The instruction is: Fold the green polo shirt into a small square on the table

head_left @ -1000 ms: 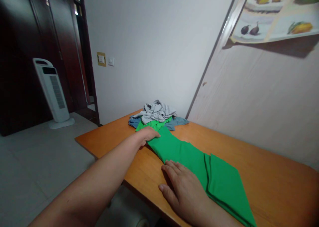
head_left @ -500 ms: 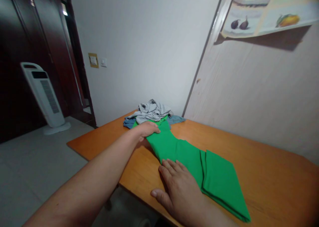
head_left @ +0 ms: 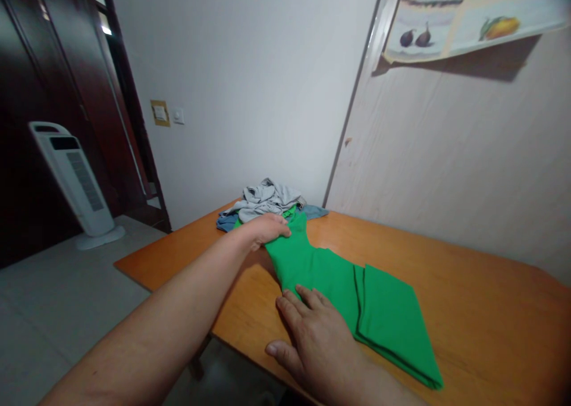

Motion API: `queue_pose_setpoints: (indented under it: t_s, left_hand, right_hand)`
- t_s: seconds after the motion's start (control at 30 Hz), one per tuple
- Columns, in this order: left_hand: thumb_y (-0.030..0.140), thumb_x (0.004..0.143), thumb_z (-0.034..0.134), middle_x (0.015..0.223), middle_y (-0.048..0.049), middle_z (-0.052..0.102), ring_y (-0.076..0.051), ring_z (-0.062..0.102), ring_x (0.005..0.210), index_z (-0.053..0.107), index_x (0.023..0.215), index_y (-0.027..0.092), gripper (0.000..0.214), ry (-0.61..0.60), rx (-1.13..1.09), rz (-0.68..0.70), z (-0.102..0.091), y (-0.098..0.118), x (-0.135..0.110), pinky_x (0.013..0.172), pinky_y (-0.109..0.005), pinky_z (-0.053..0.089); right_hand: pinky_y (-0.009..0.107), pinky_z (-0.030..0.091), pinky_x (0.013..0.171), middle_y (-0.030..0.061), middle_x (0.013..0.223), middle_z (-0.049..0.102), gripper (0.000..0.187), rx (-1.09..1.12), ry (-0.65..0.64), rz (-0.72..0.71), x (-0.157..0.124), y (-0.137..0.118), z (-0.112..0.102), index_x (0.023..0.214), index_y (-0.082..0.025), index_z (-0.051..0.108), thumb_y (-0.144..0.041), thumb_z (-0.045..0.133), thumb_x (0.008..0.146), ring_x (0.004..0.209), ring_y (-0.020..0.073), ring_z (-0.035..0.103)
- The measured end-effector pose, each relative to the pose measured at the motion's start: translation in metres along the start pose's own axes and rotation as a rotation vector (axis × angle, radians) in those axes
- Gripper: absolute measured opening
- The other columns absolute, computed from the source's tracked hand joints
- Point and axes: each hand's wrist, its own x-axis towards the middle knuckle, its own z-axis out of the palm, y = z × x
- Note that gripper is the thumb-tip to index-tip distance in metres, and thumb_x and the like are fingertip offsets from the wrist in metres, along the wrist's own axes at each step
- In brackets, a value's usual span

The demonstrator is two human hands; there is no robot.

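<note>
A green shirt point(head_left: 330, 272) lies lengthwise across the table, its right-hand end folded over into a flat, layered panel. At its far, narrow end my left hand point(head_left: 269, 229) is closed on the cloth, close to the heap of clothes; some fingertips are hidden. My right hand point(head_left: 319, 334) rests palm down at the shirt's near edge, fingers stretched onto the fabric and thumb spread over the wood. Just beyond my left hand, a crumpled grey garment point(head_left: 267, 197) sits on top of blue cloth point(head_left: 316, 212).
The orange-brown wooden table point(head_left: 486, 311) meets the wall at the back; its near edge runs below my arms. A white tower heater or fan point(head_left: 75, 174) stands on the floor at left. A fruit poster point(head_left: 468, 19) hangs at upper right.
The view has shifted slightly. My left hand has moved a little to the right along the shirt's far end. My right hand stays flat at the near edge, its fingers slightly more spread.
</note>
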Motion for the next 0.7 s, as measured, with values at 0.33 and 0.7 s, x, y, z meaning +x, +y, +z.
queue_pose_setpoints:
  t_s: [0.33,0.7]
  left_hand:
    - [0.018,0.062,0.059,0.058,0.0052,0.060,-0.011,0.049,0.047,0.063,0.075,0.018,0.014,-0.140,0.191,0.115,0.034,0.020,0.004,0.044,-0.020,0.032]
    - [0.018,0.063,0.061,0.051,0.0029,0.051,-0.016,0.049,0.052,0.059,0.063,0.020,0.003,-0.138,0.682,0.204,0.086,0.031,-0.002,0.052,-0.026,0.033]
  right_hand:
    - [0.055,0.018,0.120,0.0146,0.151,0.045,0.076,0.043,-0.030,0.017,-0.001,-0.003,0.001,0.146,-0.018,0.047,-0.068,0.051,0.088,0.143,0.0370,0.032]
    - [0.059,0.016,0.119,0.0173,0.156,0.037,0.083,0.069,-0.090,0.003,-0.001,-0.006,-0.004,0.151,-0.014,0.040,-0.071,0.042,0.090,0.143,0.0419,0.028]
